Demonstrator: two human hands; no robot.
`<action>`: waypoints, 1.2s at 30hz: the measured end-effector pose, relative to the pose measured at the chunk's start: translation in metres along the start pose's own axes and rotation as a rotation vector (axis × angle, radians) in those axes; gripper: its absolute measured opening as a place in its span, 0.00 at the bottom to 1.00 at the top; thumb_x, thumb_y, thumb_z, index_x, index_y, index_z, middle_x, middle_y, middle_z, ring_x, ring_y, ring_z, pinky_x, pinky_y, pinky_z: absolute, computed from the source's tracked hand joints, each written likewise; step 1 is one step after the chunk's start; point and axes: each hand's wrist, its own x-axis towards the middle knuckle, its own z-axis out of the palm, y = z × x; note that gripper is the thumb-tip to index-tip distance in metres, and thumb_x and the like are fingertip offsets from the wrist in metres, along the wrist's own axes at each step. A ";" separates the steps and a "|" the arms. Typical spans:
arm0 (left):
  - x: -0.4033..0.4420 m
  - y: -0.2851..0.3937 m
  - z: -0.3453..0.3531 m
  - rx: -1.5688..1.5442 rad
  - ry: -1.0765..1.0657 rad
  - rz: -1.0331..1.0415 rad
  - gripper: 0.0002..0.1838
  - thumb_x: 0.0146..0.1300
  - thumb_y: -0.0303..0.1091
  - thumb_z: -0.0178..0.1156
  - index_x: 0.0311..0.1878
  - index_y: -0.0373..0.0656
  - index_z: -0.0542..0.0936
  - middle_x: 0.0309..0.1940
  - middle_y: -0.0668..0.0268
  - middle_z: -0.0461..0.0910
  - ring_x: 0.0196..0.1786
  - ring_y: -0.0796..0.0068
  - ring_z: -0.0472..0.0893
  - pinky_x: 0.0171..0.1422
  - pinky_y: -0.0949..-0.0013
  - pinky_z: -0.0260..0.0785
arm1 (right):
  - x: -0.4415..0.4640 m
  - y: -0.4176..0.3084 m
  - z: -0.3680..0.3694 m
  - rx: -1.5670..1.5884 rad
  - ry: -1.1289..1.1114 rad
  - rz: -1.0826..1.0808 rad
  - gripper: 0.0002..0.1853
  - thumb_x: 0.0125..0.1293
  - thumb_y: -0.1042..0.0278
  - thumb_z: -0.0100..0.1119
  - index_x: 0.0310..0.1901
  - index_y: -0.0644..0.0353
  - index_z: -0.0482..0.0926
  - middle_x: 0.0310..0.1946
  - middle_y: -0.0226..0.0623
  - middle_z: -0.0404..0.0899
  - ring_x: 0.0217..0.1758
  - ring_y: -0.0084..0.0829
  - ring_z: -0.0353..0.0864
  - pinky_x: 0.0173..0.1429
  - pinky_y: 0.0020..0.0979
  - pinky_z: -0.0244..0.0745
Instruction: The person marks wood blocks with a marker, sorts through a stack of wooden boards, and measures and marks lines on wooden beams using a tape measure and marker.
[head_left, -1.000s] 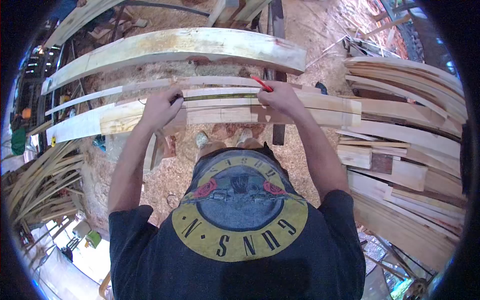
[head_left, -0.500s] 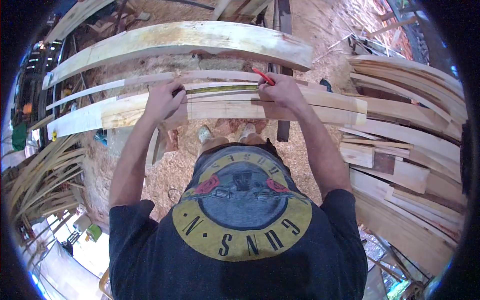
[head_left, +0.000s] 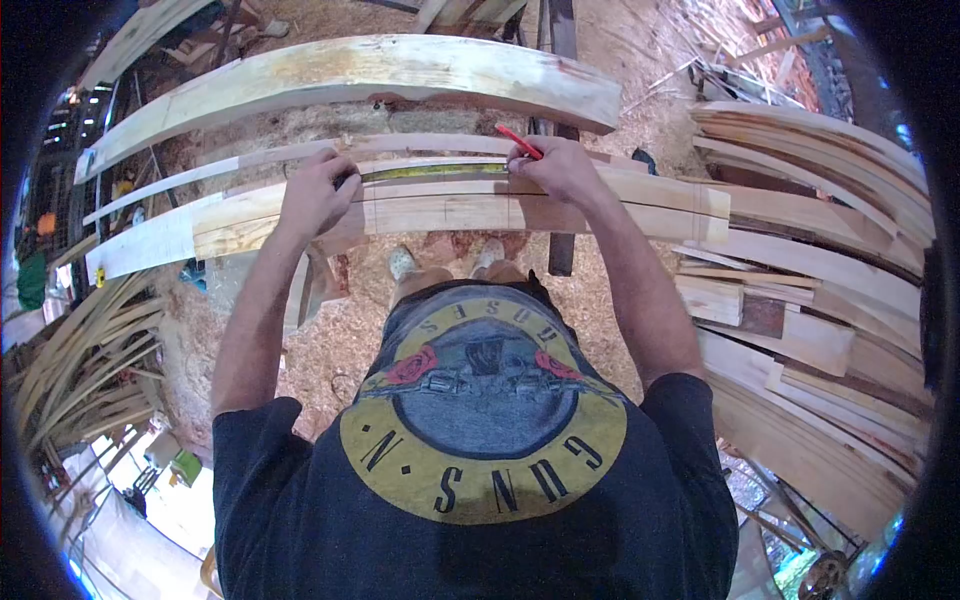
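A yellow tape measure (head_left: 435,171) is stretched along the top of a pale wooden beam (head_left: 430,215), between my two hands. My left hand (head_left: 318,190) is closed at the tape's left end; a dark bit, perhaps its case, shows under the fingers. My right hand (head_left: 558,168) grips a red pencil (head_left: 519,141), its tip pointing up and left, and its fingers are at the tape's right end. Thin dark lines cross the beam's near face. Behind the beam lies a thin wooden strip (head_left: 260,157).
A thick timber (head_left: 350,70) lies across the far side. Stacked boards (head_left: 800,340) fill the right. Thin offcuts (head_left: 85,370) are heaped at the left. A dark metal bar (head_left: 562,255) runs under the beam. Sawdust covers the floor (head_left: 340,365).
The whole view has shifted slightly, with the timbers a little higher and further left. Both hands keep their places along the beam, and the tape stays stretched between them.
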 end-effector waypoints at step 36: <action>0.002 -0.003 0.001 -0.027 0.039 0.039 0.12 0.62 0.39 0.65 0.39 0.39 0.85 0.38 0.55 0.82 0.43 0.53 0.82 0.51 0.55 0.75 | -0.005 0.002 0.009 -0.113 0.088 -0.081 0.15 0.65 0.51 0.62 0.46 0.51 0.85 0.35 0.44 0.86 0.38 0.45 0.86 0.44 0.43 0.77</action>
